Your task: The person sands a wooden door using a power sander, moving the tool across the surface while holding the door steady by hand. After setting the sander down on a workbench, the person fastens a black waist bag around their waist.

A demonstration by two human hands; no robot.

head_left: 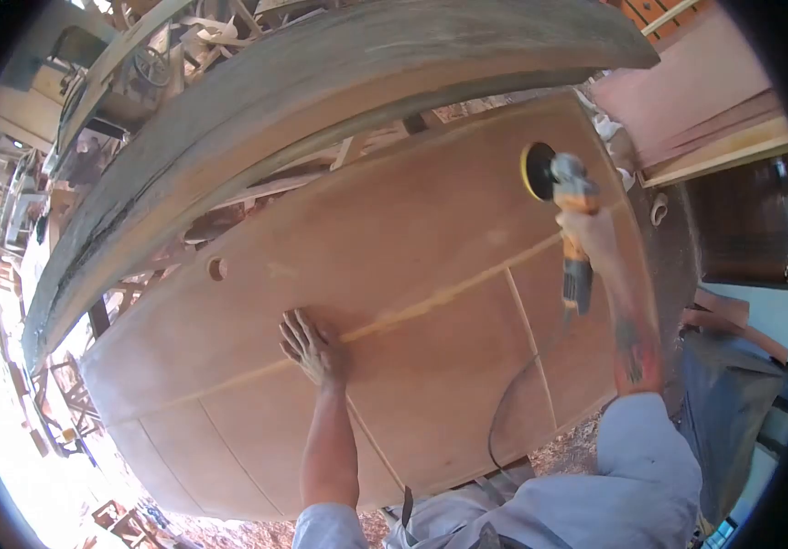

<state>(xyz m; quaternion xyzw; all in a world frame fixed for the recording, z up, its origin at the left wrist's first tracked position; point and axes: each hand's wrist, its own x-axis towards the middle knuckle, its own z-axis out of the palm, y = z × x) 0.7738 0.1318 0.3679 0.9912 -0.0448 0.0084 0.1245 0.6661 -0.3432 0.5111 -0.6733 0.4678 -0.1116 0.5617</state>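
Over the near edge of the broad reddish-brown wooden panel (pixel 440 384), a thin black cord (pixel 491 435) is draped. Mid-panel, the left hand (pixel 314 350) is laid flat, fingers slightly spread, nothing held. And toward the panel's far right corner, an orange-and-grey angle grinder (pixel 578 196) with black disc (pixel 544 171) is gripped in the curled right hand (pixel 587 233)!

A workshop, seemingly for woodwork — a power sander (pixel 575 194) at two o'clock, a large curved piece (pixel 339 73) at twelve, timber scraps (pixel 213 32) heaped at eleven.
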